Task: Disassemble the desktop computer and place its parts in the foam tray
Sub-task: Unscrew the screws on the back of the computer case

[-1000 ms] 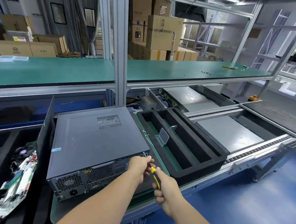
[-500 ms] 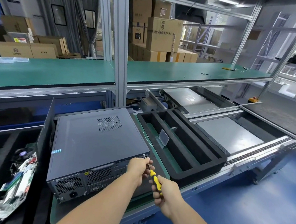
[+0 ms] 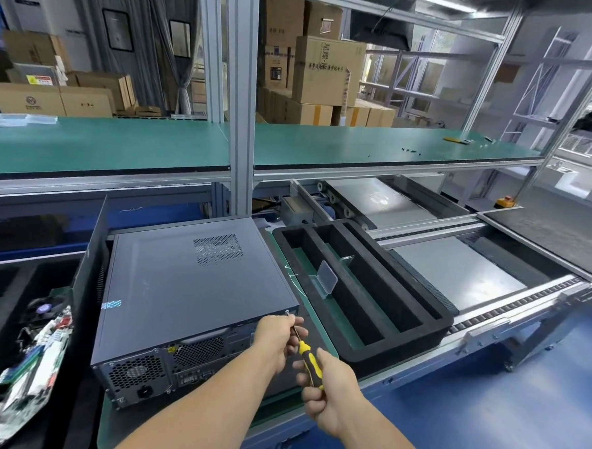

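A dark grey desktop computer (image 3: 188, 291) lies flat on the green mat, rear panel facing me. My right hand (image 3: 325, 387) grips the yellow-and-black handle of a screwdriver (image 3: 306, 357). Its tip meets a screw (image 3: 287, 312) at the case's rear upper right corner. My left hand (image 3: 280, 338) pinches the screwdriver's metal shaft just below that corner. To the right of the computer stands a black foam tray (image 3: 426, 306) with long slots; a small clear plastic piece (image 3: 325, 281) lies in one slot.
At the left another black foam tray (image 3: 67, 408) holds circuit boards (image 3: 37, 354) and a fan. A conveyor with metal plates (image 3: 462, 277) runs to the right. A vertical aluminium post (image 3: 243, 100) and a green shelf (image 3: 112, 144) rise behind the computer. Blue floor lies below.
Both hands stay on the screwdriver at the rear corner screw. My right hand has shifted slightly on the handle; the computer and tray have not moved.
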